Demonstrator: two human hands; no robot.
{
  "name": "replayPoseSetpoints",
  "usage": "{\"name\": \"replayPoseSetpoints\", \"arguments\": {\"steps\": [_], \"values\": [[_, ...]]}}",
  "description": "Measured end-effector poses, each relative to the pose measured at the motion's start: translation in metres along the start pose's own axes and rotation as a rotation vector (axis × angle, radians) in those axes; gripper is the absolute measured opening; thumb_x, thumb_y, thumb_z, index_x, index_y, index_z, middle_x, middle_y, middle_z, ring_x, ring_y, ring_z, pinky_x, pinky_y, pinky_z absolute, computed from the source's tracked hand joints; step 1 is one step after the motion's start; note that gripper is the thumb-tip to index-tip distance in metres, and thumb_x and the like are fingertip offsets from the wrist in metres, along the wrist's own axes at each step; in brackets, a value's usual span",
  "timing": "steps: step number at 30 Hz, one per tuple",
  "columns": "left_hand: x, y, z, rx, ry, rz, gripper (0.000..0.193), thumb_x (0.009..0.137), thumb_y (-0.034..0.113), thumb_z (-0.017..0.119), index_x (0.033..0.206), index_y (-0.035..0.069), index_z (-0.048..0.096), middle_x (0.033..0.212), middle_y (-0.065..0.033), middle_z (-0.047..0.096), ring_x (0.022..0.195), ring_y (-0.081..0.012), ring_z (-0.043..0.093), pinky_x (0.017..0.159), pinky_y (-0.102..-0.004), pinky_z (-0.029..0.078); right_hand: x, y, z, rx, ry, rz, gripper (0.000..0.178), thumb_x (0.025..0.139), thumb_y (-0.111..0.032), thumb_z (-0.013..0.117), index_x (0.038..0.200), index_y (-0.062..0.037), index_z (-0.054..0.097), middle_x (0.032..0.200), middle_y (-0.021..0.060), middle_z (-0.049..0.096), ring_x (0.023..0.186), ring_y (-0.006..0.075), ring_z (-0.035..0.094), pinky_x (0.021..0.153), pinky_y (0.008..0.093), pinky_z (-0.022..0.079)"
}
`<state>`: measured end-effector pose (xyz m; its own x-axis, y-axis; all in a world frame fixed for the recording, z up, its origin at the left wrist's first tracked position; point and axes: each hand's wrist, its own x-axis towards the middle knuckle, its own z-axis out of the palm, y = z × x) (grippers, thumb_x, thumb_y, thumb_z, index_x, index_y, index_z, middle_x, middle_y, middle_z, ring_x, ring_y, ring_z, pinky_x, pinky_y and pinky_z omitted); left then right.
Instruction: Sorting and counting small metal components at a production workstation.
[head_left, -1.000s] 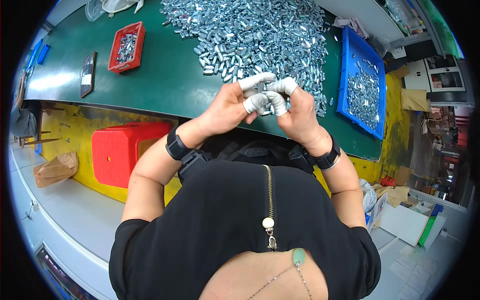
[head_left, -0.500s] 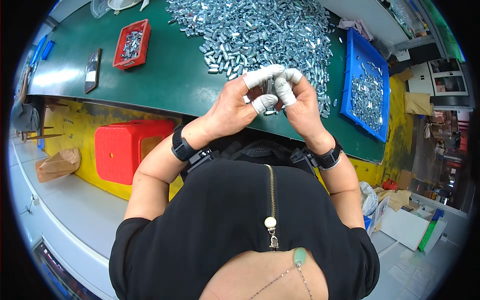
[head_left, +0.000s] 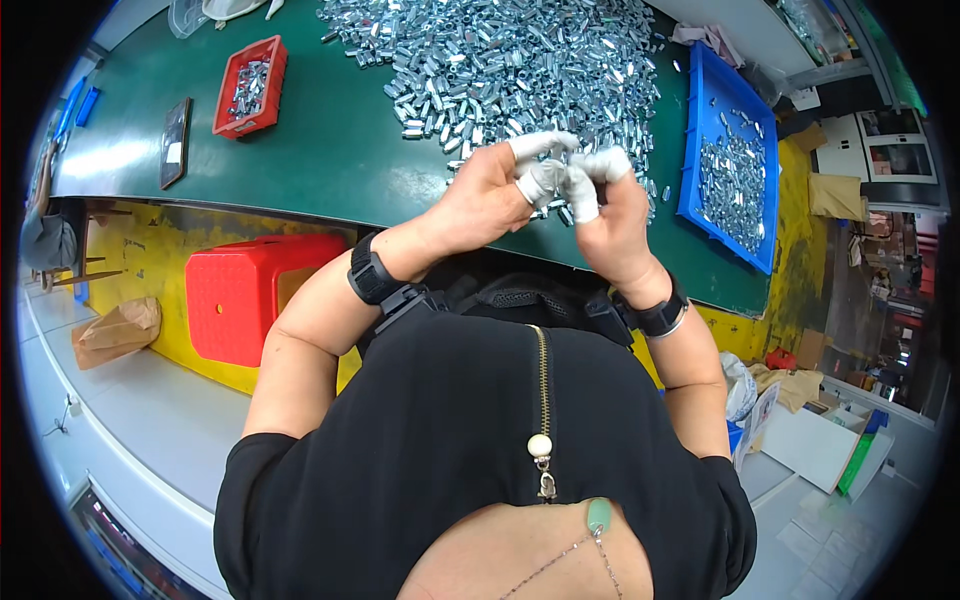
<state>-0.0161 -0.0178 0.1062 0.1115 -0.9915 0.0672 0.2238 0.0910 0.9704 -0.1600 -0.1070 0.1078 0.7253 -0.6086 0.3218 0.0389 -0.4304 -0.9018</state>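
My left hand (head_left: 480, 200) and my right hand (head_left: 612, 222) meet over the near side of a large heap of small shiny metal fittings (head_left: 520, 75). White coverings wrap the thumb and forefinger of each hand. The fingertips of both hands are closed in a pinch, almost touching each other. Whatever lies between them is hidden by the white-covered fingers. Several loose fittings lie on the green table just beneath and beside the fingers.
A blue tray (head_left: 688, 190) with many fittings stands right of the heap. At the left are a small red bin (head_left: 228, 128) holding some fittings and a dark phone-like slab (head_left: 175, 143). A red stool (head_left: 232, 300) stands below the green table (head_left: 320, 165).
My fingers have shifted their grip: the right forefinger now reaches across above the thumb. The metal piece seen between the hands earlier is no longer plainly visible. The view has moved slightly.
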Motion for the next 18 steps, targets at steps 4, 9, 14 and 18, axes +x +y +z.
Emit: {"name": "replayPoseSetpoints", "arguments": {"steps": [4,9,14,18], "values": [[-0.002,-0.007,-0.014,-0.119,-0.009,-0.18,0.041,0.092,0.027,0.05,0.126,0.005,0.043,0.075,-0.001,0.052,0.052,-0.005,0.042,0.047,-0.019,0.036,-0.007,-0.002,-0.026,-0.519,0.1,-0.289,0.005,0.086,-0.005,0.056,0.089,-0.0034,0.053,0.078,0.0024,0.054,0.068,0.0086,0.051,0.061,0.0226,0.044],[-0.004,-0.026,-0.053,-0.309,0.322,-0.079,0.034,0.09,0.017,0.051,0.12,0.003,0.044,0.073,-0.0025,0.054,0.052,-0.0046,0.041,0.047,-0.0189,0.036,-0.014,0.046,-0.138,-0.789,0.436,0.116,0.011,0.084,-0.009,0.055,0.093,-0.0026,0.057,0.089,0.012,0.061,0.078,0.0257,0.061,0.068,0.0309,0.048],[-0.009,-0.035,-0.047,-0.22,0.273,-0.117,0.038,0.091,0.016,0.051,0.125,0.003,0.041,0.08,-0.0045,0.056,0.058,-0.0059,0.043,0.054,-0.0209,0.039,-0.003,0.075,-0.136,-1.186,0.377,-0.07,0.023,0.081,-0.011,0.058,0.102,-0.0053,0.06,0.097,0.0151,0.061,0.087,0.0291,0.059,0.076,0.0365,0.047],[-0.015,-0.034,-0.041,-0.197,0.237,-0.158,0.039,0.09,0.014,0.052,0.126,0.003,0.041,0.083,-0.006,0.058,0.058,-0.006,0.044,0.053,-0.021,0.039,0.024,0.074,-0.068,-0.913,0.084,0.211,0.02,0.08,-0.011,0.06,0.099,-0.0056,0.063,0.096,0.0157,0.061,0.085,0.0254,0.06,0.073,0.0317,0.047]]}}
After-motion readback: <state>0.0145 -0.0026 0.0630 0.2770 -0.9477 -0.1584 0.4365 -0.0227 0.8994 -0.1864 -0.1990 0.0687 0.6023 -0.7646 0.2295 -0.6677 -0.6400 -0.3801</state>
